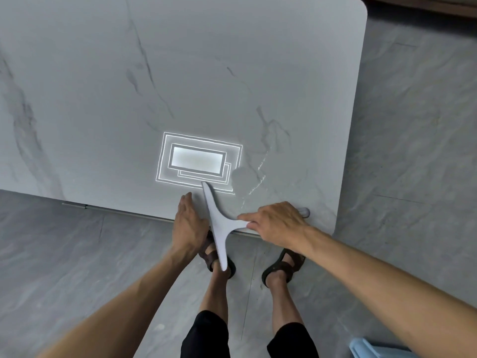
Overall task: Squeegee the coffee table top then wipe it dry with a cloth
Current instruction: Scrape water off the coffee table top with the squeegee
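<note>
A light grey T-shaped squeegee (219,223) lies across the near edge of the marble coffee table top (180,73). Its blade runs from the table out over the floor, and its handle points right. My right hand (278,223) is closed around the handle. My left hand (188,223) rests flat on the table edge, against the left side of the blade, holding nothing. A thin film of water (246,177) with bright streaks sits just beyond the blade's far tip. No cloth is clearly in view.
A ceiling light's reflection (198,161) glares on the table near the blade. The table's rounded right corner (335,223) lies close to my right hand. My sandalled feet (284,267) stand on grey tile floor. A pale blue object (369,348) shows at the bottom right.
</note>
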A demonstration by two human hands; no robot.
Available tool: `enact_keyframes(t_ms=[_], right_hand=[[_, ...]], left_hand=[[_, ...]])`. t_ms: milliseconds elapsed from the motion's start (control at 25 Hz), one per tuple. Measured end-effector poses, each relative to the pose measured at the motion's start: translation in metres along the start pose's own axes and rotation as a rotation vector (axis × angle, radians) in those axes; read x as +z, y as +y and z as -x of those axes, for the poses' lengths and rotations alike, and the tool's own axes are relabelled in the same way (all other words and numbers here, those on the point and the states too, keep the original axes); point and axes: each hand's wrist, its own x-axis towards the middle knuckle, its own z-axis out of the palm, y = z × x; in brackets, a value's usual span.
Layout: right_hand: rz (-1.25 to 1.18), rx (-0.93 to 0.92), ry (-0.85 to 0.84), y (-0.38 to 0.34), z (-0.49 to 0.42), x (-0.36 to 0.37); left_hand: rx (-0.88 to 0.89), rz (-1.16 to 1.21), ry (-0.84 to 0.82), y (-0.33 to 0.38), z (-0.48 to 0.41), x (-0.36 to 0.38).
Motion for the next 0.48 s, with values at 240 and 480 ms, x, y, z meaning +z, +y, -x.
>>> enact_keyframes(t_ms=[240,480], right_hand=[[0.065,0.158,0.032,0.085,0.057,-0.028],[0.167,0.264,0.06,0.137,0.091,-0.06]], left_hand=[[0.102,-0.251,-0.186,0.033,0.0,0.027],[0.034,-0.3,-0.245,0.044,-0.01,0.024]])
